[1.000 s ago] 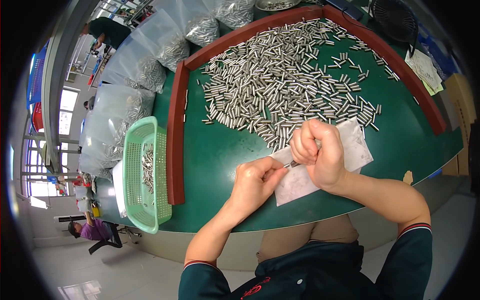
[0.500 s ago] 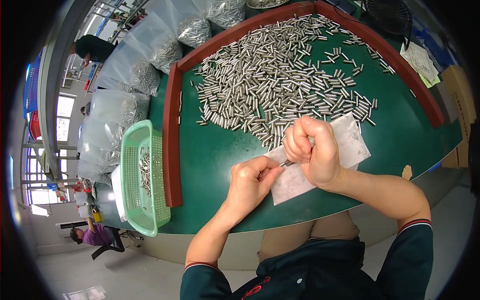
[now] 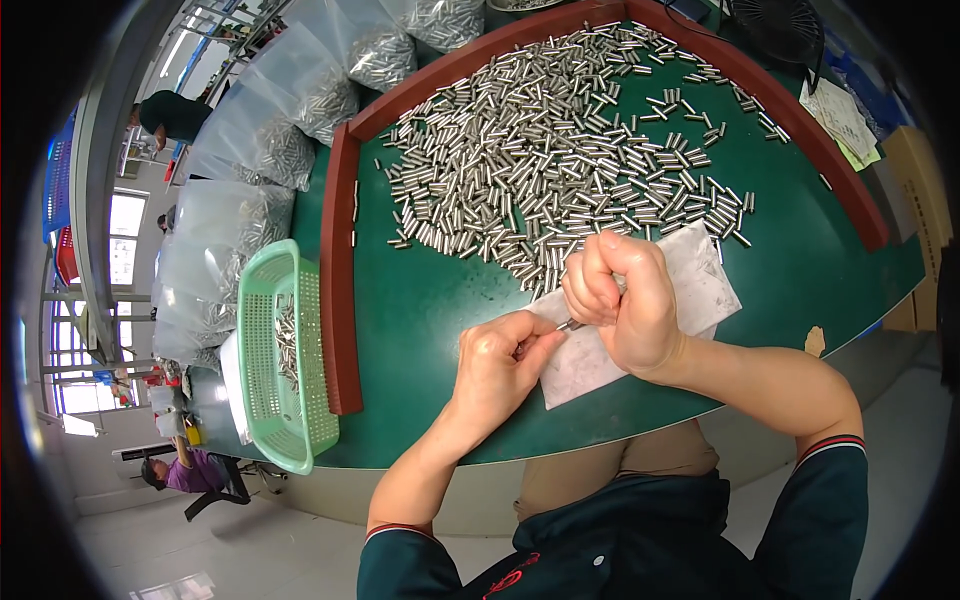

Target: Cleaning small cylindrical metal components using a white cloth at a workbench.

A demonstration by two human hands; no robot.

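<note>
A black fan stood at the surface's far right, near papers and a cardboard box. At left, a person in purple sat, and a blue basket showed above a red one.

"What has been altered?"
"The right fist has been brought slightly nearer the left fingertips."
"And the view?"
"It has been shifted a little: the green plastic basket and red-brown border are seen farther left."

Left hand in a pinch; right hand close beside it, fingers in a tight curl.
</note>
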